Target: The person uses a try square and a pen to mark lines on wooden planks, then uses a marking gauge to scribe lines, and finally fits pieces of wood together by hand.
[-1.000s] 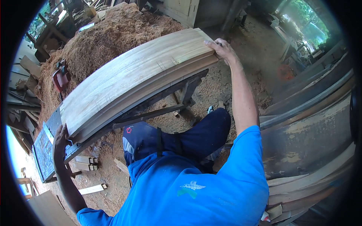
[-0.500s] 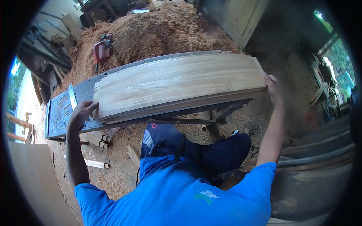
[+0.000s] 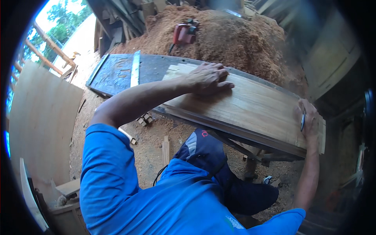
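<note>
A stack of pale wooden boards (image 3: 250,105) lies along a dark workbench (image 3: 117,74). My left hand (image 3: 211,79) rests open on the top board near its left end, fingers stretched over the far edge area and thumb apart. Over the right end of the stack, my right hand (image 3: 310,117) is closed on a slim, dark pen-like tool (image 3: 303,119). The tool's exact kind is too small to make out. Toward the bench's left end lies a flat metal strip (image 3: 135,68), like a ruler.
Behind the bench, a red power tool (image 3: 184,33) sits on a large heap of wood shavings (image 3: 243,43). A big plywood sheet (image 3: 43,125) stands at left. Short wood offcuts (image 3: 145,119) lie on the floor, and a cabinet-like panel (image 3: 333,55) stands at far right.
My left hand has left the boards' left end and now lies on top of them. My right hand has shifted from the end edge onto the top face. The view has turned.
</note>
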Tool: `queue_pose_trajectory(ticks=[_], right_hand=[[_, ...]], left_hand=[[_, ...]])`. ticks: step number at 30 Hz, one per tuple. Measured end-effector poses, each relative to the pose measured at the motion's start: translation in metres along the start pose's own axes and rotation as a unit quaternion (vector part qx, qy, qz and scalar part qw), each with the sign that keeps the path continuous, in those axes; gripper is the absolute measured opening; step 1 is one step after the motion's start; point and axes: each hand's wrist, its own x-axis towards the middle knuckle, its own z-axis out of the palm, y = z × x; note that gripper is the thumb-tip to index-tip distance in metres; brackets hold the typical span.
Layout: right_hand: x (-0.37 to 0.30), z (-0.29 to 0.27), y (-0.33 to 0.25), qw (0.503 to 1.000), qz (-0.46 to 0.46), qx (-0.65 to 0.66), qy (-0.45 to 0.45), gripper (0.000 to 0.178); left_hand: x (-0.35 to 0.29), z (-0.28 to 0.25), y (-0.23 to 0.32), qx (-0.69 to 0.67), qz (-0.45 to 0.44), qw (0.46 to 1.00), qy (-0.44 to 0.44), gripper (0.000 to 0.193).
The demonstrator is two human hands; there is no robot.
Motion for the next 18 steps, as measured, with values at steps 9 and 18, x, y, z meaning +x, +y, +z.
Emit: queue_pose_trajectory(ticks=[9,18], right_hand=[[0.004,0.02,0.026,0.984,0.066,-0.116,0.114,0.031],[-0.089,-0.083,0.084,0.859,0.498,-0.075,-0.089,0.093]], left_hand=[[-0.014,0.023,-0.006,-0.074,-0.042,0.995,0.06,0.047],[0.01,0.017,-0.006,0.06,0.123,0.978,0.155,0.051]])
